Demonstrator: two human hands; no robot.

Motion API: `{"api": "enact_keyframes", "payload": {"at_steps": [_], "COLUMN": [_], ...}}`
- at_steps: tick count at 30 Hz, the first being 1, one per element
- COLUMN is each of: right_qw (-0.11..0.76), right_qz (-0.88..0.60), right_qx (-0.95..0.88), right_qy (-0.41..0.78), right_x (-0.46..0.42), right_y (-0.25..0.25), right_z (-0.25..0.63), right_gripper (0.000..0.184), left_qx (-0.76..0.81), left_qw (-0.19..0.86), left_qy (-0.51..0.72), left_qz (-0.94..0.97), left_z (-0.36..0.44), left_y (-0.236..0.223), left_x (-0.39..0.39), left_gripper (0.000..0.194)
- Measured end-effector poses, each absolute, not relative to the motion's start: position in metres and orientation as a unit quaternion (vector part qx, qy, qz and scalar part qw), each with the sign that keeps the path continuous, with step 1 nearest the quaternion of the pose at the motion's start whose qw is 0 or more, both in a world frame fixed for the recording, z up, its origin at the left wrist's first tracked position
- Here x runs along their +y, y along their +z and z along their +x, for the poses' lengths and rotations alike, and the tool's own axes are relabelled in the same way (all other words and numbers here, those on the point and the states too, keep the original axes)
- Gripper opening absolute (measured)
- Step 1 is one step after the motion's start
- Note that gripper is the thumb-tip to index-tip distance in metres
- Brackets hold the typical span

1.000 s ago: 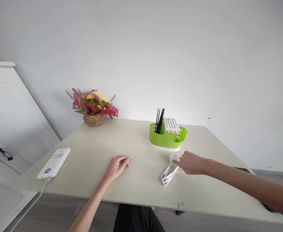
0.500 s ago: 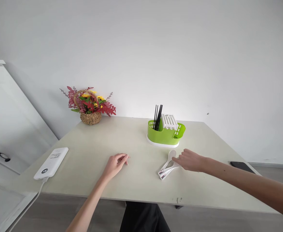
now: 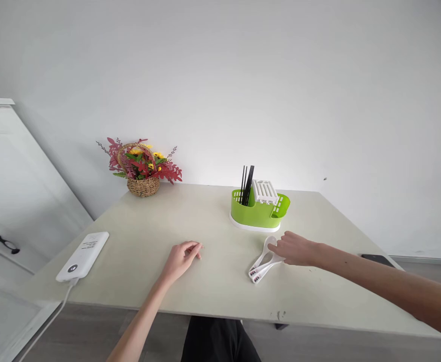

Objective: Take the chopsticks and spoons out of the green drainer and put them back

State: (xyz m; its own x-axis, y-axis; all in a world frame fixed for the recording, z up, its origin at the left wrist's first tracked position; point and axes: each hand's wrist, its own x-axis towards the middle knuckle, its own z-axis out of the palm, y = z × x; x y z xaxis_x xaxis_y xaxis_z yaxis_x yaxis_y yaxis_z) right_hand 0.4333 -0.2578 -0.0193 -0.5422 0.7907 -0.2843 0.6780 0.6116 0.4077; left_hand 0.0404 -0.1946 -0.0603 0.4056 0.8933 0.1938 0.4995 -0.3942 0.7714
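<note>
My right hand [image 3: 296, 249] reaches across the table [image 3: 213, 286] and lies on the bowl ends of several white plastic spoons [image 3: 261, 265]. Its fingers curl down over them. The spoons lie flat in a bunch, handles pointing toward the near edge. Just behind them stands a green cutlery caddy [image 3: 258, 213] holding black chopsticks [image 3: 247, 185] and a white slotted insert [image 3: 264, 191]. My left hand [image 3: 183, 258] rests on the tabletop at the middle, fingers loosely bent, holding nothing.
A wicker basket of red and yellow flowers [image 3: 142, 171] stands at the back left by the wall. A white power bank [image 3: 83, 255] with a cable lies near the left edge. A dark phone [image 3: 376, 259] lies at the far right. A white cabinet [image 3: 13, 201] stands left.
Only the view has shifted slightly. Both hands and the spoons stay where they were on the table.
</note>
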Motion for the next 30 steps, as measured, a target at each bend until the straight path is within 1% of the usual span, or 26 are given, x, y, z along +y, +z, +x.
{"api": "enact_keyframes", "payload": {"at_steps": [6,12,15,17,20,22,25,27,28,30], "right_qw": [0.219,0.22,0.215,0.201,0.166,0.117,-0.036,-0.147,-0.186,-0.226], "right_qz": [0.422,0.428,0.438,0.449,0.469,0.494,0.553,0.562,0.555,0.541], "right_qx": [0.874,0.873,0.872,0.87,0.867,0.859,0.822,0.796,0.787,0.767], "right_qy": [0.103,0.071,0.044,0.019,-0.022,-0.06,-0.131,-0.172,-0.192,-0.262], "right_x": [-0.247,-0.243,-0.241,-0.239,-0.237,-0.237,-0.237,-0.236,-0.235,-0.231], "right_y": [-0.015,-0.004,0.003,0.011,0.03,0.047,0.079,0.102,0.113,0.132], "right_z": [0.429,0.42,0.418,0.418,0.416,0.412,0.4,0.393,0.391,0.39], "right_gripper": [0.038,0.02,0.014,0.014,0.02,0.03,0.049,0.054,0.055,0.054], "left_qx": [0.446,0.442,0.442,0.44,0.437,0.438,0.438,0.436,0.435,0.433], "left_qw": [0.322,0.331,0.332,0.334,0.336,0.335,0.334,0.335,0.335,0.336], "left_qy": [0.312,0.312,0.313,0.318,0.323,0.323,0.325,0.328,0.33,0.331], "left_qz": [0.775,0.773,0.773,0.771,0.769,0.769,0.768,0.768,0.768,0.768], "left_z": [0.041,0.042,0.042,0.042,0.042,0.042,0.04,0.039,0.039,0.038], "left_y": [-0.06,-0.059,-0.059,-0.059,-0.058,-0.058,-0.059,-0.06,-0.061,-0.063], "left_x": [-0.195,-0.196,-0.197,-0.198,-0.199,-0.199,-0.199,-0.199,-0.199,-0.199], "left_gripper": [0.044,0.046,0.044,0.042,0.042,0.042,0.043,0.043,0.042,0.04]}}
